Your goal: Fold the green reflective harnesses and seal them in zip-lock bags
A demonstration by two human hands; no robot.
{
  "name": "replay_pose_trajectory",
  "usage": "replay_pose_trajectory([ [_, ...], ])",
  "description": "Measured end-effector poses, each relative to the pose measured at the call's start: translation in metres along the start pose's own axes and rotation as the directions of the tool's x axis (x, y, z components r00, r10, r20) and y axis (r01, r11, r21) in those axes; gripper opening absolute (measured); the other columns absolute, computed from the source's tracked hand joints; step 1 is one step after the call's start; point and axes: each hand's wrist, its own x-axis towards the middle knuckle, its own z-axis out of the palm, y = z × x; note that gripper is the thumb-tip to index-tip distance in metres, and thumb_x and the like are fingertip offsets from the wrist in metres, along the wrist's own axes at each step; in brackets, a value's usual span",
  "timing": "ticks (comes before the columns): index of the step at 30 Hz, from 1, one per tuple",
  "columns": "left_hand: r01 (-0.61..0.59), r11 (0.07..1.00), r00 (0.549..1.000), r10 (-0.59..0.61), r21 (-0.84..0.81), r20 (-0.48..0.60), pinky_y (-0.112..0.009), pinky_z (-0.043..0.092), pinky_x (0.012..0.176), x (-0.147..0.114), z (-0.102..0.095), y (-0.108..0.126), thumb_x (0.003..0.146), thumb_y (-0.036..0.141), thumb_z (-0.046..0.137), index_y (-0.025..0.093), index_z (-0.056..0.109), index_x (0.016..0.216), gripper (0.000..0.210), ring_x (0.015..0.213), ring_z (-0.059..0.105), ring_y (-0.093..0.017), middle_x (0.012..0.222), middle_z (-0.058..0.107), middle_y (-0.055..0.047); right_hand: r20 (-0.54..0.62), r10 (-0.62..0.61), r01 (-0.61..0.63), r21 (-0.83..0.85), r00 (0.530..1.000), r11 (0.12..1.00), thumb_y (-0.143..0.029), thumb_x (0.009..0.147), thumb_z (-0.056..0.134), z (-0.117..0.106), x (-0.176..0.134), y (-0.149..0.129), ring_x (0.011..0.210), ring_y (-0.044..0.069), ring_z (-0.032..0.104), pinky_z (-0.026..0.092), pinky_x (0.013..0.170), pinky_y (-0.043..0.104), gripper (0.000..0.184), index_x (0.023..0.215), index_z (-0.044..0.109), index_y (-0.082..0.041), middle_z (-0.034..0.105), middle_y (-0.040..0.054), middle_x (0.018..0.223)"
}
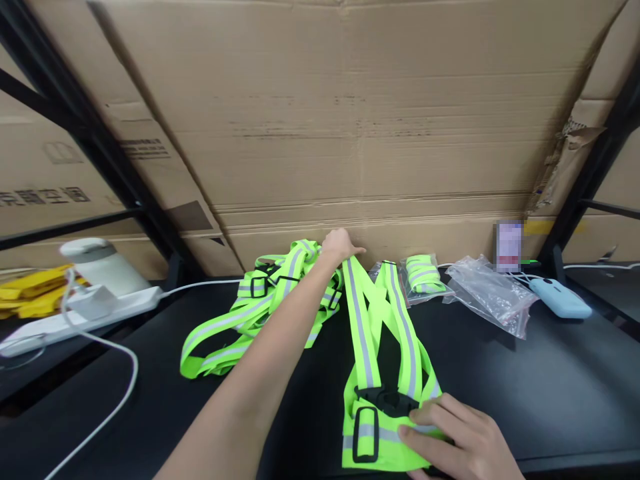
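A neon-yellow reflective vest (363, 333) of straps with grey stripes lies stretched out on the black table, its black buckle (387, 402) and slider near me. My left hand (343, 245) reaches to the far end of the vest, closed at the top of a strap; most of its fingers are hidden. At the near right corner my right hand (460, 437) grips the waist band, fingers on top and thumb below. Left of the vest, partly behind my left forearm, sits a tangled pile of similar reflective vests (250, 313).
Behind stands a cardboard wall (350, 120). At the right are a bagged, folded reflective strap (425, 275), a clear plastic bag (493, 293), a blurred phone-like screen (509, 247) and a light-blue device (560, 298). A white bottle (105, 267) and power strip (125, 307) are left.
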Motion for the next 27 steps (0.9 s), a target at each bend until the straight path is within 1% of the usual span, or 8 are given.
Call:
replay_pose_trajectory([
  [4, 0.034, 0.991, 0.998, -0.028, 0.128, -0.053, -0.044, 0.053, 0.090, -0.020, 0.004, 0.019, 0.063, 0.053, 0.091, 0.013, 0.074, 0.089, 0.051, 0.105, 0.068, -0.040, 0.096, 0.075, -0.019, 0.066, 0.010, -0.007, -0.047, 0.998, 0.999, -0.025, 0.101, 0.057, -0.009, 0.006, 0.000, 0.073, 0.018, 0.072, 0.058, 0.058, 0.024, 0.018, 0.107, 0.073, -0.019, 0.076, 0.0066, 0.087],
  [8, -0.130, 0.980, 0.982, 0.148, 0.150, -0.117, -0.044, 0.047, 0.100, -0.063, -0.005, 0.038, 0.082, 0.048, 0.078, 0.013, 0.070, 0.116, 0.050, 0.124, 0.057, -0.037, 0.124, 0.068, -0.018, 0.085, 0.018, -0.010, -0.085, 0.996, 0.996, -0.027, 0.102, 0.055, -0.010, 0.006, 0.001, 0.084, 0.020, 0.074, 0.061, 0.069, 0.027, 0.022, 0.112, 0.073, -0.019, 0.077, 0.0088, 0.096],
  [12, -0.296, 0.953, 0.953, 0.299, 0.071, -0.044, -0.031, 0.051, 0.076, -0.148, -0.021, 0.049, 0.098, 0.053, 0.058, 0.019, 0.074, 0.095, 0.038, 0.086, 0.066, -0.021, 0.095, 0.072, -0.006, 0.101, 0.021, -0.014, -0.066, 0.995, 0.998, -0.026, 0.100, 0.059, -0.010, 0.007, 0.003, 0.086, 0.020, 0.073, 0.061, 0.078, 0.031, 0.019, 0.112, 0.073, -0.021, 0.077, 0.0071, 0.098],
  [15, -0.429, 0.888, 0.895, 0.443, -0.164, 0.056, -0.028, 0.048, 0.067, -0.227, -0.031, 0.051, 0.099, 0.050, 0.059, 0.020, 0.074, 0.087, 0.035, 0.071, 0.061, -0.016, 0.082, 0.068, -0.003, 0.136, 0.025, -0.023, -0.014, 0.990, 1.000, -0.025, 0.098, 0.065, -0.012, 0.011, 0.005, 0.087, 0.020, 0.072, 0.059, 0.080, 0.033, 0.017, 0.112, 0.073, -0.021, 0.077, 0.0056, 0.099],
  [18, -0.547, 0.775, 0.749, 0.622, -0.317, 0.228, -0.028, 0.053, 0.083, -0.288, -0.031, 0.044, 0.089, 0.044, 0.076, 0.025, 0.075, 0.108, 0.026, 0.093, 0.067, -0.019, 0.106, 0.070, -0.005, 0.186, 0.047, -0.057, 0.047, 0.981, 0.997, -0.026, 0.097, 0.068, -0.014, 0.014, 0.006, 0.087, 0.019, 0.070, 0.058, 0.079, 0.031, 0.017, 0.114, 0.072, -0.023, 0.076, 0.0036, 0.098],
  [19, -0.551, 0.778, 0.745, 0.621, -0.301, 0.244, -0.030, 0.054, 0.087, -0.302, -0.028, 0.040, 0.085, 0.046, 0.080, 0.027, 0.075, 0.112, 0.034, 0.100, 0.067, -0.022, 0.115, 0.069, -0.006, 0.205, 0.059, -0.074, 0.066, 0.977, 0.995, -0.026, 0.097, 0.069, -0.014, 0.015, 0.006, 0.087, 0.019, 0.070, 0.057, 0.080, 0.031, 0.018, 0.114, 0.072, -0.024, 0.076, 0.0031, 0.098],
  [23, -0.485, 0.839, 0.815, 0.536, -0.245, 0.222, -0.033, 0.054, 0.098, -0.326, -0.007, 0.020, 0.096, 0.036, 0.069, 0.033, 0.070, 0.124, 0.028, 0.115, 0.064, -0.024, 0.128, 0.065, -0.006, 0.315, 0.154, -0.194, 0.099, 0.936, 0.976, -0.037, 0.089, 0.079, -0.017, 0.018, 0.007, 0.101, 0.023, 0.067, 0.055, 0.093, 0.037, 0.030, 0.117, 0.072, -0.028, 0.074, 0.0031, 0.110],
  [27, -0.402, 0.863, 0.880, 0.456, -0.305, 0.132, -0.032, 0.054, 0.098, -0.330, 0.014, 0.009, 0.099, 0.029, 0.065, 0.034, 0.072, 0.121, 0.024, 0.113, 0.065, -0.022, 0.129, 0.064, -0.005, 0.463, 0.244, -0.304, 0.058, 0.852, 0.951, -0.038, 0.093, 0.074, -0.018, 0.014, 0.012, 0.118, 0.026, 0.061, 0.052, 0.103, 0.042, 0.033, 0.126, 0.070, -0.035, 0.069, 0.0030, 0.126],
])
